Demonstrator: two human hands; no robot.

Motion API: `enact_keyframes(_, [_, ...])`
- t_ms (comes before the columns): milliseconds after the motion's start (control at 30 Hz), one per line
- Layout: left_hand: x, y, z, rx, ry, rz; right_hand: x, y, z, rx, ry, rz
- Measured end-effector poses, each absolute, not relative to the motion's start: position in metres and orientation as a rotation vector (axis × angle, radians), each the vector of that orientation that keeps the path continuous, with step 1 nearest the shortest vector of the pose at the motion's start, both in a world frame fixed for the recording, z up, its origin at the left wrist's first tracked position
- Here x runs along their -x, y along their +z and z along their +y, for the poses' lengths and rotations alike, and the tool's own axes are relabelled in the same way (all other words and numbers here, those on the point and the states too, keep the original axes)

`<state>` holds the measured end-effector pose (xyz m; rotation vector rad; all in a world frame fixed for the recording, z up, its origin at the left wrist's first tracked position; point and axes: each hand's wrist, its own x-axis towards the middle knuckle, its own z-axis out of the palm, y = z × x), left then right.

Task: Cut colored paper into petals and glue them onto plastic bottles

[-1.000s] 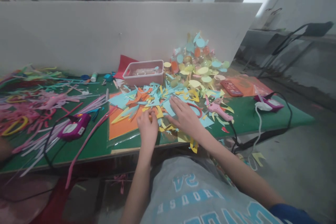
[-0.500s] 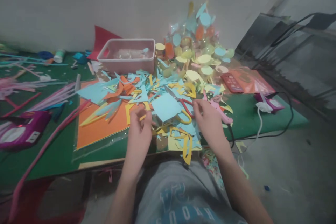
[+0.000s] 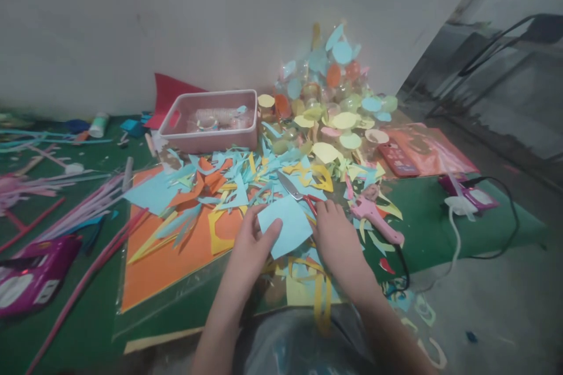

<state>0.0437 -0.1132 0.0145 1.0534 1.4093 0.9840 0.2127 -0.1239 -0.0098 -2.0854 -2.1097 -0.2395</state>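
My left hand [image 3: 251, 249] pinches a light blue paper piece [image 3: 285, 224] at its left edge, thumb on top. Just right of that paper, my right hand [image 3: 336, 237] is closed on the red handles of a pair of scissors [image 3: 295, 190], whose blades point up and left over the scraps. Both hands hover above a heap of blue, yellow and orange paper offcuts [image 3: 237, 181] on an orange sheet [image 3: 176, 258].
A pink tray [image 3: 206, 123] stands behind the scraps, with a pile of coloured paper discs [image 3: 334, 105] to its right. A pink glue gun [image 3: 373, 214] lies right of my hand. Pipe cleaners [image 3: 74, 199] and a purple device [image 3: 26, 281] lie on the left of the green table [image 3: 422, 211].
My left hand has picked the blue paper piece up from the heap. My right hand has closed on the scissors' handles. The camera has tilted down and nearer.
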Motion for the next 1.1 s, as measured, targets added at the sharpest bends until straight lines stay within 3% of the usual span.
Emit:
enact_keyframes(133, [-0.032, 0.019, -0.114, -1.060, 0.976, 1.475, -0.208, -0.004, -0.117, 2.117, -0.126, -2.069])
enact_keyframes(367, [-0.019, 0.045, -0.116, -0.801, 1.215, 1.549, -0.215, 0.020, -0.110, 2.295, 0.656, -1.592])
enact_keyframes(667, [-0.007, 0.045, -0.100, -0.537, 1.339, 1.614, -0.213, 0.027, -0.121, 1.601, 1.531, -1.213])
enact_keyframes(933, [-0.002, 0.043, -0.090, -0.509, 1.465, 1.578, -0.203, 0.059, -0.118, 1.321, 1.874, -1.470])
enact_keyframes(1100, [0.001, 0.038, -0.091, -0.554, 1.453, 1.547, -0.204, 0.068, -0.117, 1.308, 1.856, -1.520])
